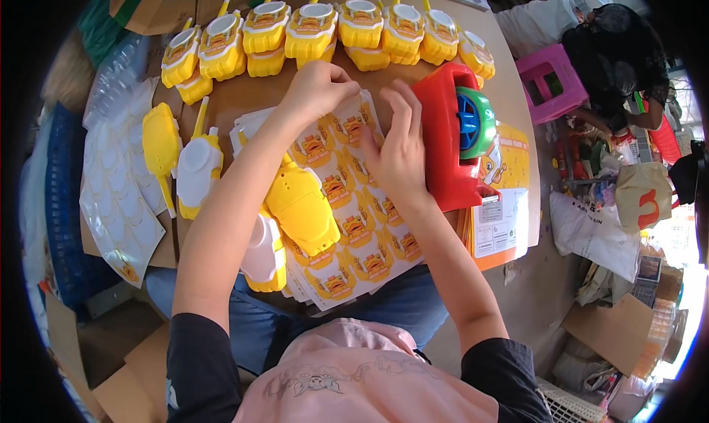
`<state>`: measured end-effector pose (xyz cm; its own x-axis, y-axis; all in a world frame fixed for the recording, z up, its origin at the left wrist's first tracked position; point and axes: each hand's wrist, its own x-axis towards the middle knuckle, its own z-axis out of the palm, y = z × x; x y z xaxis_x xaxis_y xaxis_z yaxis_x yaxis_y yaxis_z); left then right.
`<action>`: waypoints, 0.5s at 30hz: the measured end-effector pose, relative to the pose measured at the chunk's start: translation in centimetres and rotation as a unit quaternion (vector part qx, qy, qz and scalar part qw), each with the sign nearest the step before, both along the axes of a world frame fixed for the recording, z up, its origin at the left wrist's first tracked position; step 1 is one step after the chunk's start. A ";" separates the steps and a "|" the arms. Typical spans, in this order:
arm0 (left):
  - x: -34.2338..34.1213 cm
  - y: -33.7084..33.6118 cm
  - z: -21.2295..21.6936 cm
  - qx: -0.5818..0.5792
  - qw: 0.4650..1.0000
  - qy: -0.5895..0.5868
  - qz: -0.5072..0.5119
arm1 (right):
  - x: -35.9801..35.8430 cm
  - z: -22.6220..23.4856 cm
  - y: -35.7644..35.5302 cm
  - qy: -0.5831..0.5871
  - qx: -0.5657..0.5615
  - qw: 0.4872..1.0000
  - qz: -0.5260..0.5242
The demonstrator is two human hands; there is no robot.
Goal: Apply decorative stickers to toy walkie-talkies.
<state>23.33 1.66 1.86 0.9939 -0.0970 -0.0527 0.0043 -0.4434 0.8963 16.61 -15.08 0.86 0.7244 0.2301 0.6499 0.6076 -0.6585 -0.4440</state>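
L hand (319,90) fingers bunched at far end of sticker sheets; R hand (399,153) fingers apart

L hand: fingers curled twd R hand, above sticker sheets' (358,227) far edge; can't tell if closed on anything. R hand: fingers apart, slightly curved, over sheets' RH edge. Sheets lie stacked on table btwn forearms, reaching near table edge at person's lap. Yellow toy (301,209) lies on sheets, just beside L forearm; white-faced toy (264,257) adjacent. Red dispenser (442,138) w/ green-blue wheel just beside R hand: tight that side. Papers (502,223) fill space btwn dispenser & RH table edge. Row of yellow toys (314,28) bounds far side; bare brown tabletop (255,94) btwn row & sheets leaves some room, esp. left of L hand.
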 end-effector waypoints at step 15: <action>0.0 -0.2 -0.6 0.018 0.999 -0.051 0.003 | -1.2 0.0 -0.3 0.037 -0.226 0.971 -0.073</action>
<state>23.30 1.45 1.26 0.9949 -0.0900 0.0462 -0.0837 -0.4755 0.8757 15.45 -15.35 0.84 0.8113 0.3704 0.4523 0.4703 -0.8731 -0.1286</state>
